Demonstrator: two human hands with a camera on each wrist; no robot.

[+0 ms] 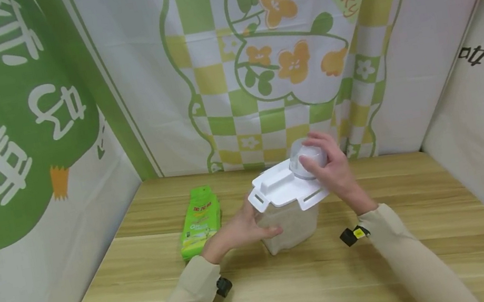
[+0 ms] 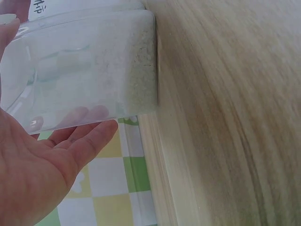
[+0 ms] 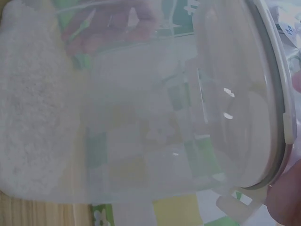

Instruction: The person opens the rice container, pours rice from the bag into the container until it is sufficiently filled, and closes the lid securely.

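Note:
A clear plastic rice container point(image 1: 291, 228) stands on the table with white grains of rice point(image 3: 35, 103) in its lower part. Its white lid point(image 1: 277, 188) is on top, with side clasps sticking outward. My left hand point(image 1: 246, 225) holds the container's side, thumb in front and fingers behind; in the left wrist view those fingers lie along the clear wall. On the lid's right end sits a clear round cup point(image 1: 303, 159), which my right hand point(image 1: 333, 165) grips between thumb and fingers. Whether the cup is seated on the lid cannot be seen.
A flat green printed packet point(image 1: 201, 222) lies left of the container, close to my left hand. The wooden table point(image 1: 286, 298) is bounded by a printed checkered curtain point(image 1: 218, 96) at the back and by printed cloth walls on both sides.

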